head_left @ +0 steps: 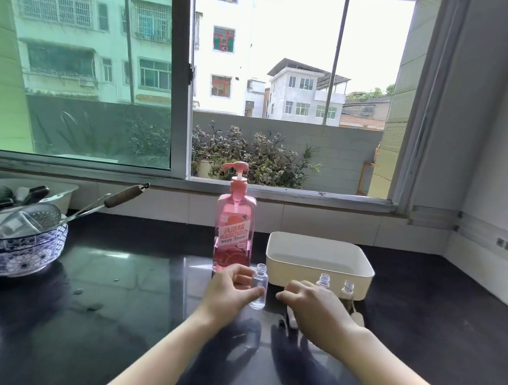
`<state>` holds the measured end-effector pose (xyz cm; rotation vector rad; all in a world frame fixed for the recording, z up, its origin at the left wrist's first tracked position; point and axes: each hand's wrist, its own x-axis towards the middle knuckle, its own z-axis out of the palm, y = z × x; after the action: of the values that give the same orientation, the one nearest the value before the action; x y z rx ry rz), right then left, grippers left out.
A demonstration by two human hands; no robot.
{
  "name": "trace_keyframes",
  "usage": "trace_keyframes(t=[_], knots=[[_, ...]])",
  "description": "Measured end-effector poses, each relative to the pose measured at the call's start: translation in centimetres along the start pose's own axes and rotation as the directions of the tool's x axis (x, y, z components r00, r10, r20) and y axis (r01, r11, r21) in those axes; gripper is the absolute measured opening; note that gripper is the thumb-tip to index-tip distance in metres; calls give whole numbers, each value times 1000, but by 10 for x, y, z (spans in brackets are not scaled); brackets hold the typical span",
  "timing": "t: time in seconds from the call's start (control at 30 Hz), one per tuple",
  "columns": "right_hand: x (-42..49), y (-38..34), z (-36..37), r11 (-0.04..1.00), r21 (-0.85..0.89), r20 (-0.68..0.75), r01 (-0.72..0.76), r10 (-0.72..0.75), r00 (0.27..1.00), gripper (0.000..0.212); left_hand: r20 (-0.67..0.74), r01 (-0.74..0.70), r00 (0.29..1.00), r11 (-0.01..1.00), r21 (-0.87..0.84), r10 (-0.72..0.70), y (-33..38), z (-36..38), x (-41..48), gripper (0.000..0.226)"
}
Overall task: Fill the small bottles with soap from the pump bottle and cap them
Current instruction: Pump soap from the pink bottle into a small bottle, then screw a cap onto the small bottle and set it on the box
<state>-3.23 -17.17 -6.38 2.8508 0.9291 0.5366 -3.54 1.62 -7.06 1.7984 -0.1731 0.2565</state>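
Both forearms reached in from the bottom edge over the dark, glossy desk. On it the left hand pinched a small clear bottle between thumb and fingertips; the bottle stood upright, uncapped and apparently empty. Just beside it the right hand lay knuckles up with fingers curled downward over a whitish piece, and whether it gripped anything could not be told. Directly behind that hand stood a second small bottle and a third small bottle, both uncapped, in front of a white tray. Left of the tray, just behind the left hand, the pink pump bottle stood upright. Far left, a blue-patterned bowl held a metal skimmer. Beyond everything, a window showed buildings.
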Motion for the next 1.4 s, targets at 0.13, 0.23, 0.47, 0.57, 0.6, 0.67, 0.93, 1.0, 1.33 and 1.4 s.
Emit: trace_keyframes(t=[0.13,0.23,0.47,0.57,0.6,0.67,0.93,1.0,1.33,1.4], knots=[[-4,-5,-3,1000,-26,110,16,-14,994,26,47,8,999,999,39,-10,-2,11,-8,25],[-4,-4,2,999,-37,135,28,-23,991,20,58,-10,998,998,57,6,-1,13,-11,24],[-3,5,-1,993,94,-112,64,-53,992,16,84,-35,996,999,36,31,-3,12,-11,25],[5,4,-24,930,366,-272,-17,124,954,10,98,-60,994,997,52,55,-3,13,-10,25],[8,4,-34,889,457,-313,-36,199,929,12,98,-71,993,995,63,64,-4,13,-9,25],[14,5,-53,800,595,-341,-74,335,879,16,97,-92,992,993,77,84,-4,14,-8,24],[27,7,-72,681,722,-250,-121,420,872,19,95,-128,988,988,89,120,-6,14,-9,24],[28,7,-69,690,712,-233,-129,406,884,21,94,-128,988,988,92,119,-6,14,-9,24],[38,5,-55,706,696,-95,-132,273,957,18,87,-152,986,982,115,143,-11,16,-7,34],[41,7,-52,702,696,-30,-150,237,971,14,87,-149,986,982,115,140,-13,16,-7,39]])
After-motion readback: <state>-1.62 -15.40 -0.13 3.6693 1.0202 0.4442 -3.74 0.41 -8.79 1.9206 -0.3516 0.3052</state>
